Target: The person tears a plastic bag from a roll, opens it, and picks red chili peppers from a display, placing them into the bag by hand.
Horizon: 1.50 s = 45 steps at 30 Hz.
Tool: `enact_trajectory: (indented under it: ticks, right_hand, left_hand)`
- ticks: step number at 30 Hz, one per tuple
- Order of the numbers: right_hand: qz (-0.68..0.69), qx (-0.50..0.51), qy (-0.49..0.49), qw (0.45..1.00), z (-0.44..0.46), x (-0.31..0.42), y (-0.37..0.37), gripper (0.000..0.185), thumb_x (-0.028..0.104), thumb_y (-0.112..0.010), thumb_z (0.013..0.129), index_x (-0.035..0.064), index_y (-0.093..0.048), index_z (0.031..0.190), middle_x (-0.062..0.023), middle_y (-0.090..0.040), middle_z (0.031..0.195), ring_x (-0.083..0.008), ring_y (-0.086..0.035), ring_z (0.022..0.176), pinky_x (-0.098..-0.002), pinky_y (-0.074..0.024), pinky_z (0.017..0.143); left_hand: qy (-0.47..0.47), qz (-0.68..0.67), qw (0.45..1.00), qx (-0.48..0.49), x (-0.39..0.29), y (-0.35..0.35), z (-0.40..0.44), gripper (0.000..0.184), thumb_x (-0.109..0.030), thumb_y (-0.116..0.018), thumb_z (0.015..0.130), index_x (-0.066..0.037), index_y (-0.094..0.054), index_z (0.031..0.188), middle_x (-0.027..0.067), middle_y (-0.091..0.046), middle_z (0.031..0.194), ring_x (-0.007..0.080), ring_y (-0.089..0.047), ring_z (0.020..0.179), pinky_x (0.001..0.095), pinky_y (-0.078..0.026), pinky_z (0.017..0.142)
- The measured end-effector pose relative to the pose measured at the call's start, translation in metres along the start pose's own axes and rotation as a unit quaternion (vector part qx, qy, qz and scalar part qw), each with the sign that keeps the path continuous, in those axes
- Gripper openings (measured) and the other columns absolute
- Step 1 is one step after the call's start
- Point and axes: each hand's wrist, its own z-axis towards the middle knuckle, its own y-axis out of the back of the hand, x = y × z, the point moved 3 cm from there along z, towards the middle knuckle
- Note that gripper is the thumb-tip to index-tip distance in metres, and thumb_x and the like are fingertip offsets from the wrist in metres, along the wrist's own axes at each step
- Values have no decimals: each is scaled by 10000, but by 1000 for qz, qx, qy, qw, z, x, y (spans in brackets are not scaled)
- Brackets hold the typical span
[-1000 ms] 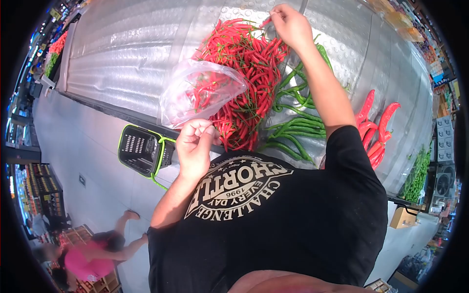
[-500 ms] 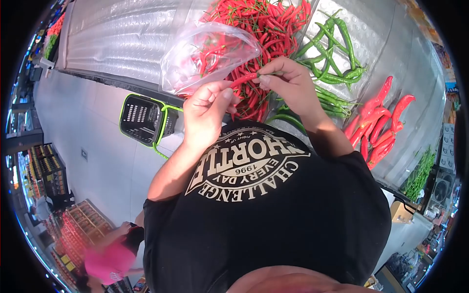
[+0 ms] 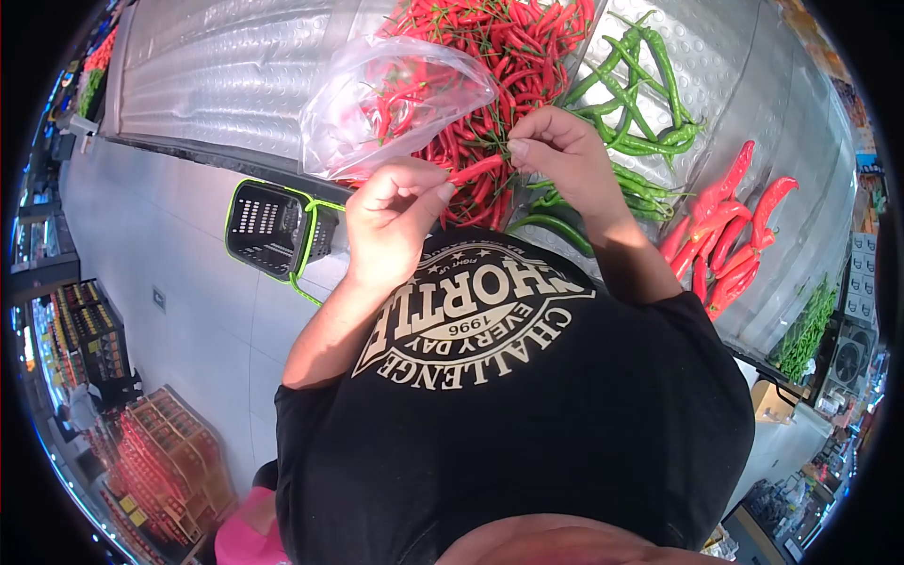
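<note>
Handling the chilli: you would do well, I think, to use only a light pinch, because a thin chilli like this can probably bend or break when the two hands pull against each other; I would also suggest to turn it slowly, so that you can inspect each side, and to leave the stem without twisting
Left pinch: your left hand (image 3: 391,218) has thumb and forefinger brought together on one end of the red chilli (image 3: 478,169), with a narrow grip
Right pinch: your right hand (image 3: 565,168) has thumb and forefinger near each other at the stem end; if they really grip the stem, I cannot tell
Chilli place: between your two hands, a little above the centre of the frame, in front of the chilli pile (image 3: 541,71)
Chilli look: bright red, slim, smooth and slightly shiny, lying almost level with the right end a bit higher; your left fingers cover its other end
Clear bag: the plastic bag (image 3: 330,127), upper middle of the frame, is left of the pile, with red chillies visible through it
Green peppers: the long green peppers (image 3: 665,75) are in the upper right, beside the pile
</note>
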Motion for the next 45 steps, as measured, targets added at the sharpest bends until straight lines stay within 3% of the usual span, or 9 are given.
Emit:
enact_trajectory:
  ticks: [11,15,24,26,28,32,35,41,45]
  right_hand:
    - [21,-18,-6,1000,1,0,7,96,43,-609,922,15,-623,1012,-46,-668,854,-99,-621,741,-237,-508,693]
    - [47,-85,47,994,13,2,19,139,64,-609,932,13,-629,1060,-73,-692,871,-107,-647,773,-232,-522,702]
    - [-269,-20,115,956,55,8,-2,368,176,-639,921,28,-581,1253,-115,-680,1138,-210,-656,1022,-340,-531,835]
    - [-526,-119,244,806,74,22,16,361,241,-653,890,51,-627,1195,-140,-680,1111,-298,-651,1014,-394,-511,891]
    - [-598,-143,162,772,101,45,45,261,242,-653,865,75,-690,1063,-150,-692,1046,-351,-632,1005,-411,-504,901]
    - [-790,-198,120,568,147,59,123,328,268,-615,836,113,-669,1120,-127,-689,1080,-309,-616,1074,-484,-402,1029]
    - [-838,-165,90,512,169,70,149,259,192,-632,791,93,-690,1024,-120,-709,976,-312,-605,1088,-627,-294,1063]
    - [-885,-14,-89,457,172,89,119,270,169,-636,787,75,-713,1028,-99,-718,1023,-306,-620,1087,-668,-243,1068]
    - [-877,-49,-66,474,190,68,127,246,159,-629,786,62,-720,992,-113,-719,1015,-309,-640,1054,-676,-238,1065]
  left_hand:
    - [90,-116,988,-44,3,-5,0,296,106,-625,863,-23,-547,1118,31,-633,877,77,-587,738,228,-499,702]
    - [121,-79,989,-18,21,1,-2,218,85,-630,870,-49,-513,996,-8,-579,793,40,-515,670,196,-416,591]
    - [157,-44,985,50,10,-9,-5,122,50,-612,901,-14,-554,987,3,-588,830,60,-555,709,208,-461,652]
    - [150,-34,987,55,8,-5,-5,124,46,-611,903,-14,-556,996,4,-591,835,62,-558,709,211,-465,653]
    - [152,-33,986,52,8,-4,-8,124,36,-609,907,-12,-560,1010,6,-595,842,67,-567,713,219,-474,656]
    - [157,-36,986,43,9,-3,-9,119,31,-612,908,-12,-558,1005,5,-595,843,64,-566,720,217,-474,661]
    - [157,-33,986,46,9,-4,-8,116,24,-616,911,-13,-557,1003,0,-595,841,59,-561,728,214,-470,667]
    - [164,-54,984,45,8,-8,-5,101,23,-621,914,-14,-561,985,-3,-598,835,52,-554,736,211,-465,671]
    - [160,-32,986,45,8,-5,-7,96,28,-619,913,-14,-564,980,-3,-601,835,51,-553,737,207,-460,672]
